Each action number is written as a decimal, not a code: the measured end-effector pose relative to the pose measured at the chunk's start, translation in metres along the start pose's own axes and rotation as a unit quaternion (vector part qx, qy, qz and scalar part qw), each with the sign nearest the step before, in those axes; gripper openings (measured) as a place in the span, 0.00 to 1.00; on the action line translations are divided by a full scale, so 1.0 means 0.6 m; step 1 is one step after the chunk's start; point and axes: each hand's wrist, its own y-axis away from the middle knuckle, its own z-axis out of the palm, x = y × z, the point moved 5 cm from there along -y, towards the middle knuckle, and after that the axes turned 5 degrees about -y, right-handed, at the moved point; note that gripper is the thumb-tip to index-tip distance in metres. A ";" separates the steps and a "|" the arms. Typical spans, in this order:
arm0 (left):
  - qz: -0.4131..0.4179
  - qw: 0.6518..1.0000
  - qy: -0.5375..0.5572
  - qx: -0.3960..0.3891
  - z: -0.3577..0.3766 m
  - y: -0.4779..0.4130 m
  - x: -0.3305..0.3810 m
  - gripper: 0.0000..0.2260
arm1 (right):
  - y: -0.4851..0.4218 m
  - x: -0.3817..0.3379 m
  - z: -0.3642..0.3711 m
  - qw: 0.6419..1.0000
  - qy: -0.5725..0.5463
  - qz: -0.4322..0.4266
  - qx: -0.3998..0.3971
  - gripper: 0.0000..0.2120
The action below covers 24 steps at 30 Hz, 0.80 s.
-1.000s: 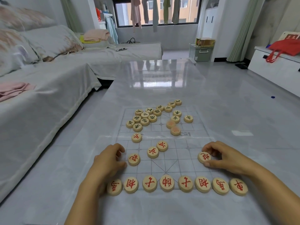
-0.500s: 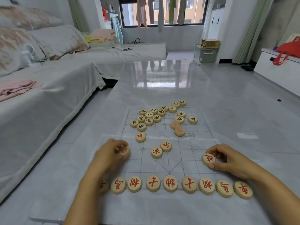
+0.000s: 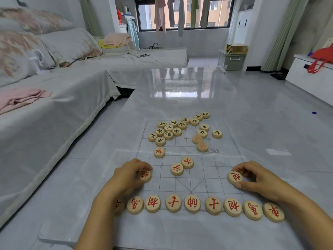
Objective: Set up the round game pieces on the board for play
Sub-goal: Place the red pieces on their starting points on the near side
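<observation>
Shifted left since a second ago, the left hand [image 3: 128, 176] pinches a red-marked disc [image 3: 146, 175] at the left of the board [image 3: 198, 179], while the right hand [image 3: 259, 179] pinches a matching disc [image 3: 234, 177], face up, at its right.

Covered sofa [image 3: 54, 98], pink cloth [image 3: 19, 99], red bag [image 3: 322, 55], hanging laundry [image 3: 160, 13].

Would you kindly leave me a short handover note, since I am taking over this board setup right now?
Left hand pinches the left-side red piece; right hand pinches the right-side red piece, both over the board's near half.
Done: near row of nine red pieces lined up.
Left: three loose red pieces mid-board, two faint-faced pieces beyond them, and the dark-lettered cluster on the far half, all unplaced.
</observation>
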 end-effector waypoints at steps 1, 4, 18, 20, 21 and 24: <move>-0.009 1.000 0.018 0.000 0.000 0.000 -0.003 0.22 | 0.001 0.001 0.000 1.000 -0.004 0.001 0.003 0.13; -0.074 0.995 0.065 0.033 -0.005 0.000 -0.018 0.24 | 0.002 0.003 0.000 1.000 -0.008 0.001 0.003 0.14; -0.068 0.994 0.058 0.061 0.015 -0.013 -0.017 0.13 | 0.006 -0.004 0.000 1.000 -0.019 0.015 -0.002 0.17; -0.065 0.996 0.039 0.055 0.012 -0.014 -0.016 0.13 | 0.005 -0.005 0.002 1.000 -0.014 0.014 0.005 0.16; -0.065 0.996 0.032 0.050 0.011 -0.014 -0.016 0.15 | 0.004 -0.005 0.002 1.000 -0.010 0.012 0.008 0.15; -0.059 0.997 0.024 0.037 0.010 -0.013 -0.015 0.17 | 0.004 -0.005 0.003 1.000 -0.008 0.010 0.010 0.13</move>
